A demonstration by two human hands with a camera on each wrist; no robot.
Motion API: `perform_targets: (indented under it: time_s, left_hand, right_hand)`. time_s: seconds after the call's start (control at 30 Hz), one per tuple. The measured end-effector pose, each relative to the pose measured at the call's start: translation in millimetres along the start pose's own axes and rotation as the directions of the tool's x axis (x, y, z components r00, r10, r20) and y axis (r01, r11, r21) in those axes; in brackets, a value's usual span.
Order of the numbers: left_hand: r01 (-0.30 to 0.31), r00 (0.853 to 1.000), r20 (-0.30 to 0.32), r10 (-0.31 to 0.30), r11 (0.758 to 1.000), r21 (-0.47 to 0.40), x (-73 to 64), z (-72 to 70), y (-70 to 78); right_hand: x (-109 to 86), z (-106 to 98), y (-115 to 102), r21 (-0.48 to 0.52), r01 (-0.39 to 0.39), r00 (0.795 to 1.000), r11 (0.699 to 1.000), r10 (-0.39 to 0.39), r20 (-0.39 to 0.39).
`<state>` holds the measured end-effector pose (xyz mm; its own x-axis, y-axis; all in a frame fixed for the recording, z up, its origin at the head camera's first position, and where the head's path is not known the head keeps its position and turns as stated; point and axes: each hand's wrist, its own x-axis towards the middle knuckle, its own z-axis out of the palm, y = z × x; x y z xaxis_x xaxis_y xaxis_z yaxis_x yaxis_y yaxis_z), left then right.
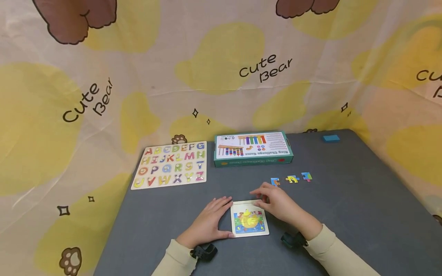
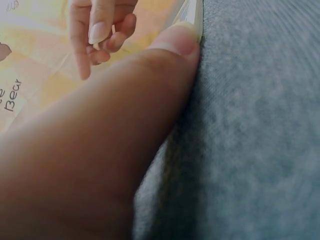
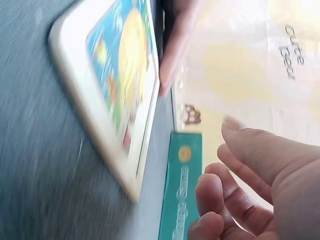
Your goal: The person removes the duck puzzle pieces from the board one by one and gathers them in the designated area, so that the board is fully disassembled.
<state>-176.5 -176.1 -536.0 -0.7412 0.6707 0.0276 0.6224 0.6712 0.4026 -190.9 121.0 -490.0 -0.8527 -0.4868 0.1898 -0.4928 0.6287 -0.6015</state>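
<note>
A small jigsaw puzzle (image 1: 249,222) with a yellow duck picture lies flat on the table in a pale frame. My left hand (image 1: 215,219) rests along the frame's left side, fingers extended near the upper corner and thumb touching the lower corner; the left wrist view shows the thumb (image 2: 175,42) against the frame's edge. Above the upper right corner hovers my right hand (image 1: 276,201), loosely bent. In the right wrist view its thumb stands apart from the fingers (image 3: 210,192), with nothing seen between them. Three loose puzzle pieces (image 1: 292,179) lie in a row beyond it.
An alphabet board (image 1: 169,165) lies at the back left of the dark table (image 1: 345,214). Beside it sits a green-edged Ring Challenge Game box (image 1: 253,149). A small blue block (image 1: 331,138) is near the far right corner. Patterned cloth (image 1: 221,76) hangs behind the table.
</note>
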Motion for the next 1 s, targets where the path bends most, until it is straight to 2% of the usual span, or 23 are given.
perform_targets:
  time_s: [0.33,0.5,0.6,0.77,1.0]
  left_hand:
    - [-0.026,0.999,-0.022,0.026,1.0,0.004,-0.2,1.6,-2.4]
    - [-0.01,1.0,-0.01,0.01,1.0,0.002,-0.6,2.0,-3.4]
    - [-0.011,1.0,-0.007,0.011,1.0,0.008,-0.6,1.3,-3.5]
    - [-0.029,0.999,-0.018,0.029,0.999,0.014,-0.9,1.2,-3.6]
    - [-0.023,1.0,-0.006,0.023,1.0,0.018,-1.5,-0.1,-2.2]
  right_hand:
    - [8.2,19,-26,0.036,0.011,0.997,0.999,-0.013,0.079]
    - [6.9,29,-34,0.047,0.025,0.992,0.999,-0.031,0.125]
    - [4.6,34,-38,0.006,0.056,0.989,0.998,-0.056,0.136]
    - [-2.1,42,-43,-0.122,0.09,0.985,0.988,-0.07,0.156]
    - [-5.6,49,-45,-0.188,0.071,0.989,0.98,-0.044,0.141]
